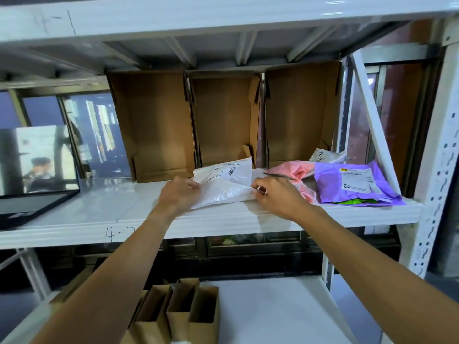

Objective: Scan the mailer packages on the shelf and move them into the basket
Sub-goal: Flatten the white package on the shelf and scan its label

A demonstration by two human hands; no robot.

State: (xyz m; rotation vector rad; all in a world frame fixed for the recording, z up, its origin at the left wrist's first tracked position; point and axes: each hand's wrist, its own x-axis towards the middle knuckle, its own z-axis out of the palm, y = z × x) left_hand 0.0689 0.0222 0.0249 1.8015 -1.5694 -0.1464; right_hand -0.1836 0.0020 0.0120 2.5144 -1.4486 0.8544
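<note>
A white mailer point(224, 184) with a barcode label lies near the front of the white shelf point(139, 219), its far end folded up. My left hand point(177, 194) grips its left edge. My right hand point(272, 194) pinches its right edge. To the right lie a pink mailer point(295, 171) and a purple mailer point(352, 183) with a white label. Another white package point(323, 155) lies behind them. No basket and no scanner are in view.
Three open cardboard boxes point(223, 120) stand on their sides at the back of the shelf. A laptop point(32, 170) sits open at the left. Small cardboard dividers point(181, 314) stand on the lower shelf. A white upright point(437, 157) frames the right side.
</note>
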